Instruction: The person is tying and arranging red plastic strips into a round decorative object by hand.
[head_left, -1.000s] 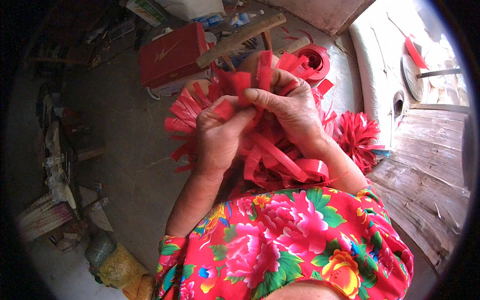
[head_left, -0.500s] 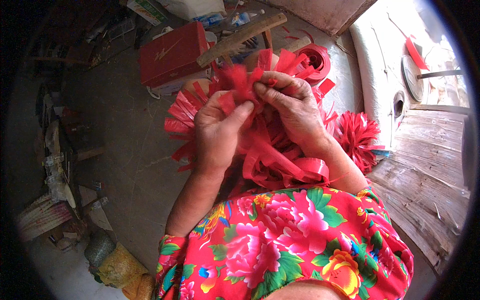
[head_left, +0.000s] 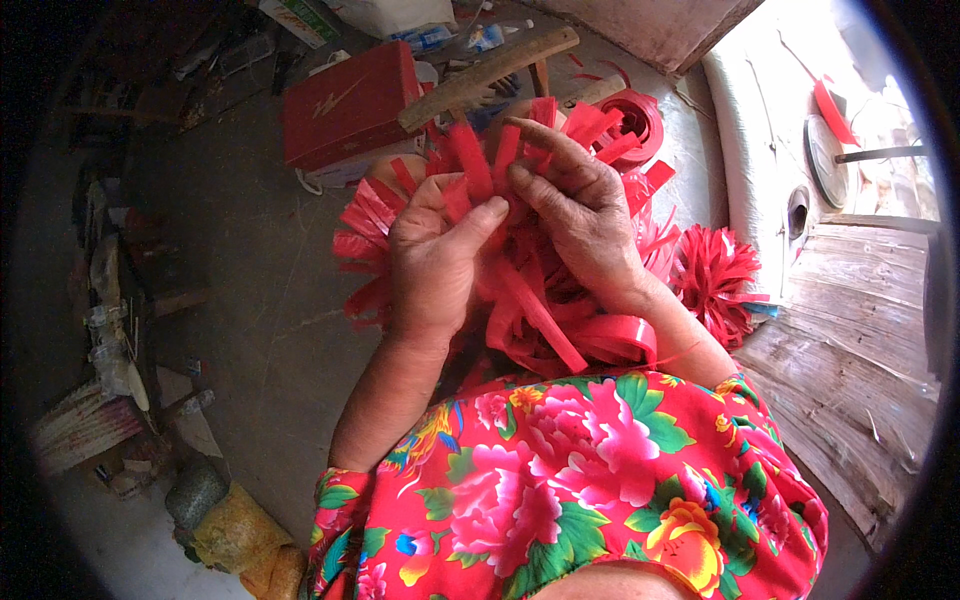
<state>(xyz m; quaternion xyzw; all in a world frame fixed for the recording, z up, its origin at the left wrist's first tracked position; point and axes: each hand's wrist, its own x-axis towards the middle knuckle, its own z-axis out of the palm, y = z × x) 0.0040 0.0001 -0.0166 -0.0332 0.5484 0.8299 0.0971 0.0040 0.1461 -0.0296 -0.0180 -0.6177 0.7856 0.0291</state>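
Red plastic strips (head_left: 535, 312) lie bunched in a loopy heap in front of my body. My left hand (head_left: 435, 240) pinches some of these strips between thumb and fingers, with short ends sticking up above it. Close beside it, my right hand (head_left: 580, 205) has its thumb and index finger closed on a strip from the same bunch. The fingertips are nearly touching, and the exact pinch point is partly hidden by the strips. Short cut ends fan out to the left (head_left: 367, 225) of my left hand.
A red box (head_left: 350, 105) stands on the floor beyond my hands, with a wooden bar (head_left: 490, 78) next to it. A roll of red strip (head_left: 632, 125) lies at the far right. A red pompom (head_left: 718, 275) sits beside wooden boards (head_left: 850, 330). Plastic bottles (head_left: 485, 38) lie farther back.
My right index finger has lifted and stretched farther out over the strips. The blurred strip ends between my hands now stand upright and apart. My left hand has barely moved.
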